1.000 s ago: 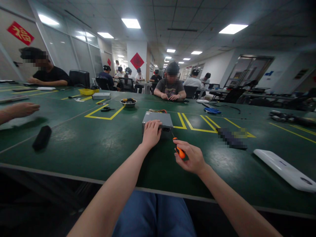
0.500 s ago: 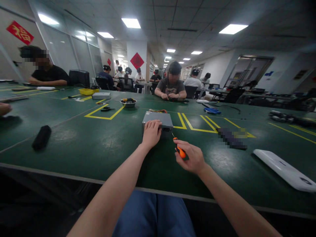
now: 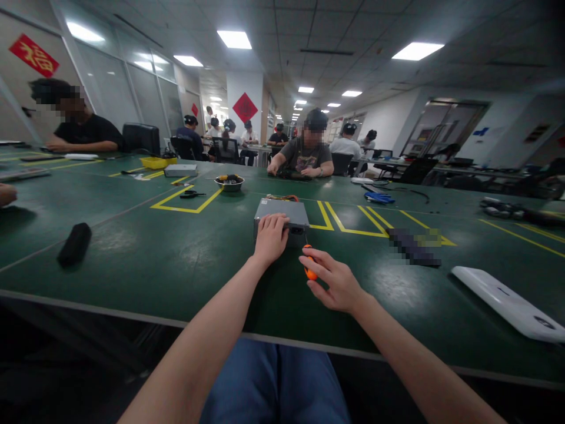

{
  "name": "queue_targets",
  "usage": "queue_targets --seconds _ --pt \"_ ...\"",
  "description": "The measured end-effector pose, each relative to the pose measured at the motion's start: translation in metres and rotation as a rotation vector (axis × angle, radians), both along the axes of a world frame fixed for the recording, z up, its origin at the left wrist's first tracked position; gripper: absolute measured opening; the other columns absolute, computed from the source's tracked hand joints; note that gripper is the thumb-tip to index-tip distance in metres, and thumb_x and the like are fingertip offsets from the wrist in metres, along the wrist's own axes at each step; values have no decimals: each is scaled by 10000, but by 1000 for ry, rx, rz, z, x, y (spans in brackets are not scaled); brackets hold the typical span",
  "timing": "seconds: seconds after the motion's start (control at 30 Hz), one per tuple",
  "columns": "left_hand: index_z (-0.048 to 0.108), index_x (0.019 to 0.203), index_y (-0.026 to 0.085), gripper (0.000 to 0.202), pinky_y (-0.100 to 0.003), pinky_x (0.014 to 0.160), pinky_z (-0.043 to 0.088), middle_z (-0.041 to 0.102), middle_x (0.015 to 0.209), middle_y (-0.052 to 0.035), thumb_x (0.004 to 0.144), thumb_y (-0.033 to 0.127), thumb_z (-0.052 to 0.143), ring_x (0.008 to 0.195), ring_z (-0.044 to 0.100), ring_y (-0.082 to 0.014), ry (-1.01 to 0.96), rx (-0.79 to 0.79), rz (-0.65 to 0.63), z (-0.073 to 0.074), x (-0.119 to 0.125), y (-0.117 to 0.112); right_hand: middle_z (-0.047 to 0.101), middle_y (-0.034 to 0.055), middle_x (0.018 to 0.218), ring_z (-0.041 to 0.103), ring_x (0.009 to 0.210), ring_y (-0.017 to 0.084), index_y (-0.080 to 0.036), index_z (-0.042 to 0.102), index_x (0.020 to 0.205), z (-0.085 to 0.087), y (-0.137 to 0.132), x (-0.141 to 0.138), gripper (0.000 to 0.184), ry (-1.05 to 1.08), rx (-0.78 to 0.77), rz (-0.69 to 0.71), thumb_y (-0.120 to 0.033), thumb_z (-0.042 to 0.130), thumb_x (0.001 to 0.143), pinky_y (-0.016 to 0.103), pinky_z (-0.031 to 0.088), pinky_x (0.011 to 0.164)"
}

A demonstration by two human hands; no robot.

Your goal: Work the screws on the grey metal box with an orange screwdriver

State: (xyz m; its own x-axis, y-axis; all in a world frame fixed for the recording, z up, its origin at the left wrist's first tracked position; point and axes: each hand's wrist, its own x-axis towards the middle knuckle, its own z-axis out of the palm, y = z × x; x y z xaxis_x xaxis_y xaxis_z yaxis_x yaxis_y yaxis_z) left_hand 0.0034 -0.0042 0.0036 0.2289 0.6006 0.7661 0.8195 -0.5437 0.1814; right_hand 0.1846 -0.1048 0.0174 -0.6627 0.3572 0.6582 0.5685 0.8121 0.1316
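Screwdriver in right hand, tip toward grey box.

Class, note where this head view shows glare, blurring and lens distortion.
Head view: ceiling panels blow out white; the table shows glare patches; lines bow toward the edges; a pixelated patch hides one item; left hand, box, right hand and screwdriver are sharp.

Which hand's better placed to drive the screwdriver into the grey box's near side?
Right. The right hand grips the orange screwdriver, shaft aimed at the near face of the grey box; the left hand rests on its top, bracing it.
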Motion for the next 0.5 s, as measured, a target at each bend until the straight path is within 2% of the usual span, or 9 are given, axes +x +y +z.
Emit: queue_targets --seconds 0.1,0.2,0.3,0.5 --pt "489 1072 225 239 -372 1056 260 547 1203 -28 838 200 452 1153 451 -176 0 -2 1 0 0 0 485 174 1208 574 1007 232 -168 433 1193 -3 1 1 345 -18 -13 6 -261 446 862 340 517 761" --pt "488 1077 223 245 -377 1054 265 549 1199 -32 835 201 458 1146 457 -179 -3 -4 4 0 0 0 541 156 1129 593 954 219 -175 455 1055 -6 3 1 274 107 36 17 -277 540 816 323 520 734" --pt "488 1077 223 243 -388 1052 266 545 1206 -37 839 198 447 1157 451 -185 4 -10 5 0 0 0 574 136 1077 610 904 202 -192 432 972 -9 4 2 230 177 30 15 -274 561 801 307 521 701" --pt "490 1070 226 238 -380 1054 262 545 1206 -31 835 204 458 1156 449 -181 1 -4 -4 0 0 0 493 156 1179 586 949 219 -183 426 1179 -7 3 3 368 17 -20 -6 -329 479 846 332 515 730"
